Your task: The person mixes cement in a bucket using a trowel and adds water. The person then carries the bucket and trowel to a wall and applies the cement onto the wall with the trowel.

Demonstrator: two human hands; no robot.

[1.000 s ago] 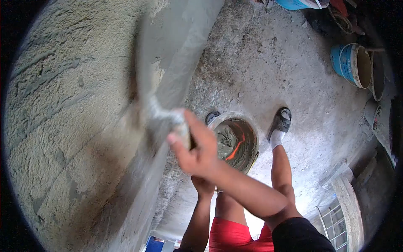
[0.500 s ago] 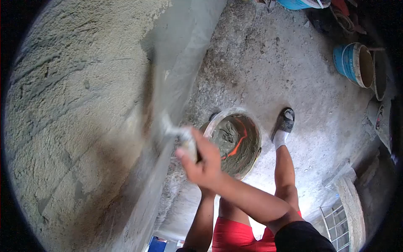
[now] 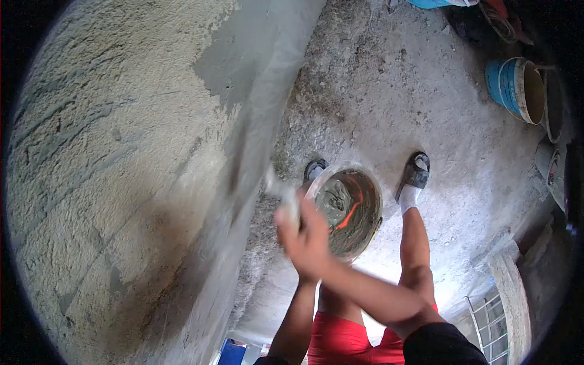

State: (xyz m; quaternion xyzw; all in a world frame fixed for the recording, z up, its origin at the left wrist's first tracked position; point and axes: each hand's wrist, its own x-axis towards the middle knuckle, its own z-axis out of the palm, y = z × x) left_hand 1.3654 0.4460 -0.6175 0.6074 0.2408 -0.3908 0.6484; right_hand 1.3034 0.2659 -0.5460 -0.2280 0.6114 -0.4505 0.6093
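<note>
My right hand (image 3: 309, 240) is closed round the handle of a trowel (image 3: 292, 208). The trowel is smeared by motion, with its blade side turned toward the plastered wall (image 3: 121, 201) on the left; whether it touches the wall I cannot tell. Smooth wet grey plaster (image 3: 228, 70) covers the wall's edge strip, beside rough sandy plaster. Below and right of the trowel is a bucket (image 3: 348, 166) of grey mortar (image 3: 336, 204) with an orange streak inside. My left hand is hidden behind my right hand and wrist; only its forearm (image 3: 297, 316) shows, close to the bucket.
My sandalled feet stand on the rough concrete floor (image 3: 365, 91), one beside the bucket (image 3: 315, 169), one to its right (image 3: 417, 170). A blue bucket (image 3: 505, 88) lies farther right, with another blue container (image 3: 435, 3) at the top. A metal grille (image 3: 490, 322) is at lower right.
My right hand and the trowel have moved to the right, away from the rough part of the wall. More of the wet grey patch shows. The mortar bucket appears slightly farther right in view.
</note>
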